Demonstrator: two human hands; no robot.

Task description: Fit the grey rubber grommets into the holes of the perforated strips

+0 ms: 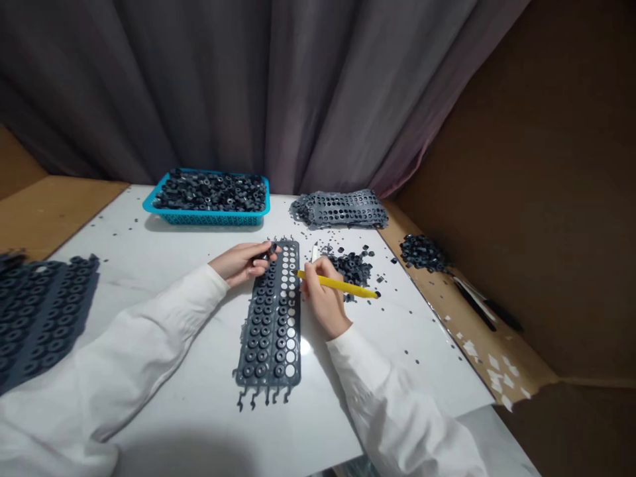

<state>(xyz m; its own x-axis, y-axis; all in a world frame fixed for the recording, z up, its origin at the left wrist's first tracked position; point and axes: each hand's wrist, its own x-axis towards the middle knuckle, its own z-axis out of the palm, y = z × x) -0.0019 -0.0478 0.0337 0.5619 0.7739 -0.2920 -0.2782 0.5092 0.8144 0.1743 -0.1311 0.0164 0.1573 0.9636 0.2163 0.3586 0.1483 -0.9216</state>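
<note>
Our white sleeves [124, 351] reach over a grey rubber sheet [268, 379] lying on the counter [189, 411]. Our left hand [242, 263] pinches a dark grommet [271, 250]; our right hand [322, 298] grips a yellow pick [342, 285]. The sheet looks light and floppy, best held by its solid edge.

Behind the fingers of the left hand [241, 264], part of the top end of the grey perforated sheet [268, 318], out of sight. Between those fingers, a small dark piece [271, 250], too small and too covered for its shape to show. Under the right hand [322, 298], part of the yellow stick tool [342, 285], its working end hidden. Just beyond that hand, a white sliver [314, 252], mostly covered, its kind unclear. Cut off by the left edge, a dark moulded sheet [40, 311], partly under the left sleeve [99, 377]. Too blurred and small to name: the long items [477, 301] on the cardboard ledge [497, 351].
</note>
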